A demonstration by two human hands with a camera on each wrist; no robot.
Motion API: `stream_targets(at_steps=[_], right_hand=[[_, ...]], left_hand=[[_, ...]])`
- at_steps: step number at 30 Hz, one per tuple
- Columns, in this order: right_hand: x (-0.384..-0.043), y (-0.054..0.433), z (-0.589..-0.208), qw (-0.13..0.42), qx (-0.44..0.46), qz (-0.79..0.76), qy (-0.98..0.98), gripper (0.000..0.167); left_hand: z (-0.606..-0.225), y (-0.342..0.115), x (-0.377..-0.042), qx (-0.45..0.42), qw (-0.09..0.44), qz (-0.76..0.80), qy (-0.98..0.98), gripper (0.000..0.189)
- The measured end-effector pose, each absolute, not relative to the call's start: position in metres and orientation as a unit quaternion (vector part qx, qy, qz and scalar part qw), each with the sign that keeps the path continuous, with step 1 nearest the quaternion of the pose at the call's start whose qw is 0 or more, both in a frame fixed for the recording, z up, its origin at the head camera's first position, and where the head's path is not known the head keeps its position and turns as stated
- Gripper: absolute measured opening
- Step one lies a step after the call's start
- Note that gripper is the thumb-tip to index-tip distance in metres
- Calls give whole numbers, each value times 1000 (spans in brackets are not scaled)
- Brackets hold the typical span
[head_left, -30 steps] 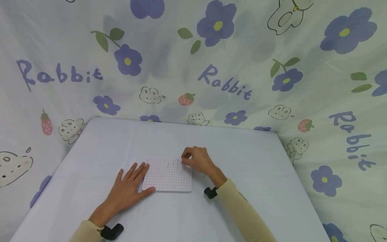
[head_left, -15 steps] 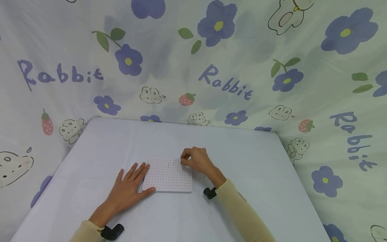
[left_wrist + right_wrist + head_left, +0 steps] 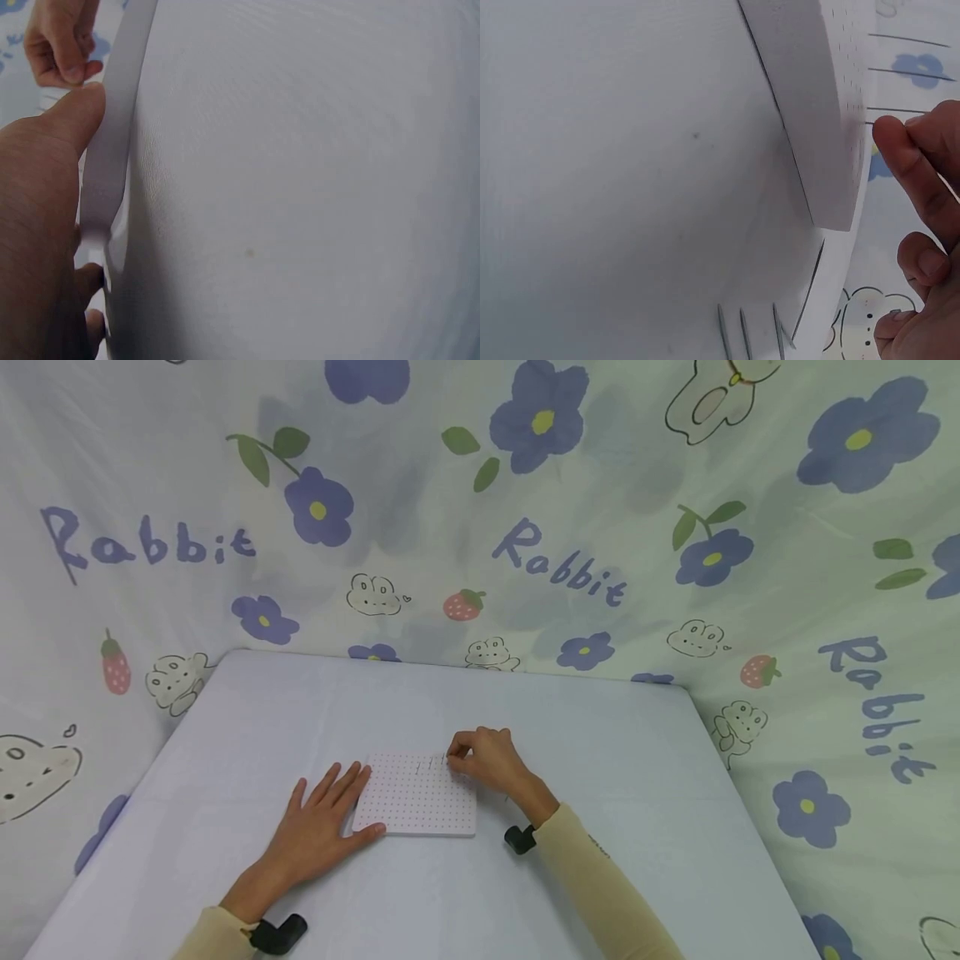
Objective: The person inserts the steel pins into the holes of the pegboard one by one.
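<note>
Rabbit-print cloth (image 3: 420, 527) filled the upper frame, behind a white-covered table (image 3: 630, 793). Dotted white board (image 3: 412, 806) lay flat at lower centre in the head view. Left hand (image 3: 318, 827) rested against the board's left side, fingers spread apart, thumb at its lower left corner; probably bracing it, since so light a board would likely slide under a push. Three thin needles (image 3: 909, 73) stood out of the board's face, in a row toward its upper right. Right hand (image 3: 491, 758) was over the upper right corner, thumb and forefinger together, apparently pinching a fourth needle (image 3: 868, 122) close to the board, a short grip that would help keep so fine a shaft from bending. Loose needles (image 3: 745, 334) lay on the table at lower centre of the right wrist view, presumably kept handy for that hand.
</note>
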State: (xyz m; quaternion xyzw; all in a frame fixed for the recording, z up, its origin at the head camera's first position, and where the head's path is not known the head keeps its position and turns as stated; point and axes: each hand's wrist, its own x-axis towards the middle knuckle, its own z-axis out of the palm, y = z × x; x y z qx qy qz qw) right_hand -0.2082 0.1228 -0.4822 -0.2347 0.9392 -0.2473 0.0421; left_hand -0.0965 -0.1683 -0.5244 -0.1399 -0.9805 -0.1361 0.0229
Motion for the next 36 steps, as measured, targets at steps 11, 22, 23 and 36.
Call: stream_targets(at_steps=[11, 22, 23, 36], right_hand=[[-215, 138, -472, 40, -221, -208, 952, 20], [-239, 177, -467, 26, -172, -202, 964, 43], [-240, 180, -467, 29, -168, -200, 965, 44], [-246, 185, -491, 83, -158, -85, 980, 64]], left_hand=[[-524, -169, -97, -142, 24, -141, -979, 99], [-524, -169, -97, -143, 24, -147, -978, 99], [-524, -169, -97, -142, 23, -146, -979, 99], [-526, -169, -97, -144, 26, -148, -978, 98]])
